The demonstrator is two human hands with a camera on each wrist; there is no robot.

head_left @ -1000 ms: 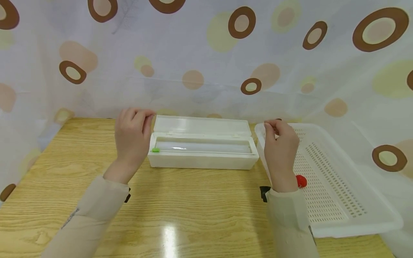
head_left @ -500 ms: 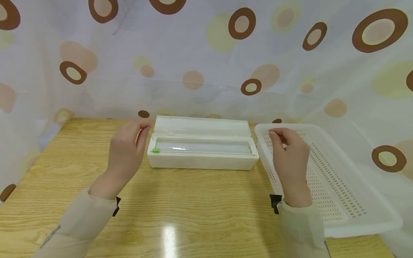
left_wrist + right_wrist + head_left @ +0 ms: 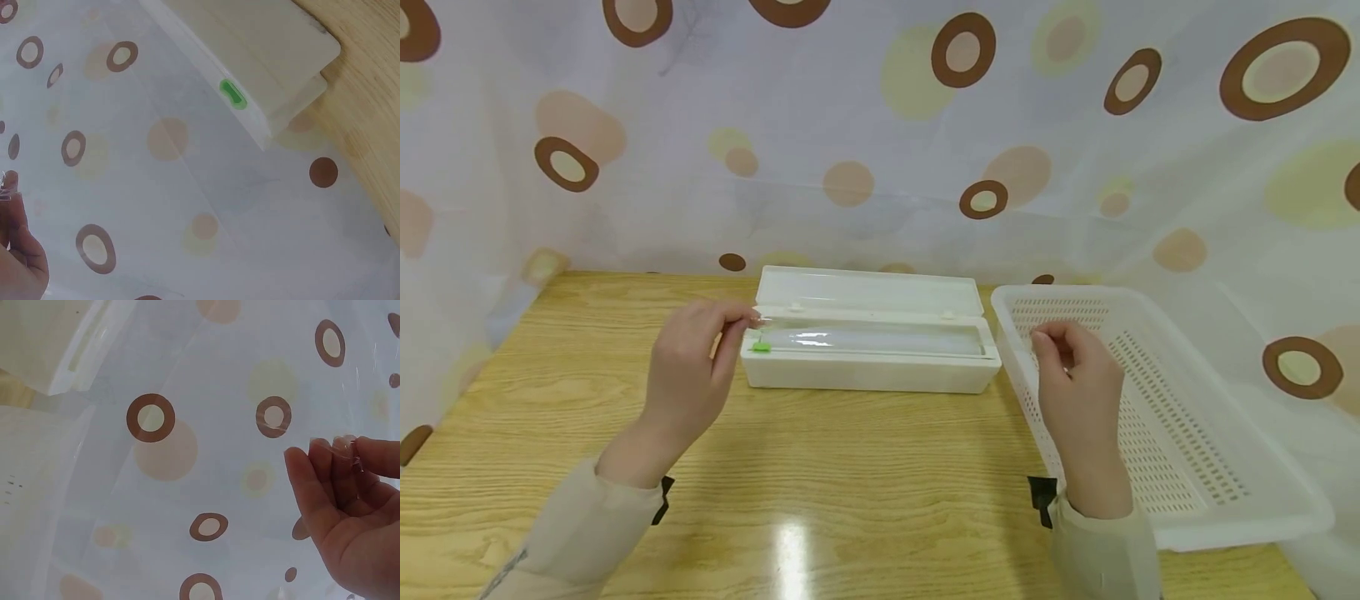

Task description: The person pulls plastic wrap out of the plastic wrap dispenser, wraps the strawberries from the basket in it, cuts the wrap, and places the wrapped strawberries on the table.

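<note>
A white cling film dispenser box (image 3: 872,375) stands on the wooden table with its lid (image 3: 868,289) tipped back. Inside lies a shiny roll of cling film (image 3: 880,341); a green slide cutter (image 3: 762,347) sits at the front left corner. My left hand (image 3: 688,362), raised by the box's left end, pinches clear cling film (image 3: 5,195) between thumb and fingers. To the right of the box, over the basket, my right hand (image 3: 350,512) pinches thin clear film too. The film is so transparent that its spread between the hands is hard to make out.
A white perforated plastic basket (image 3: 1292,521) fills the right side of the table (image 3: 850,467), close beside the box. Behind the table hangs a patterned curtain (image 3: 850,100) with brown rings. Both wrists carry a black strap piece (image 3: 1042,498).
Both hands have come down and nearer to me, and the right one has shifted right over the basket. A red thing seen earlier in the basket is now hidden behind the right arm.
</note>
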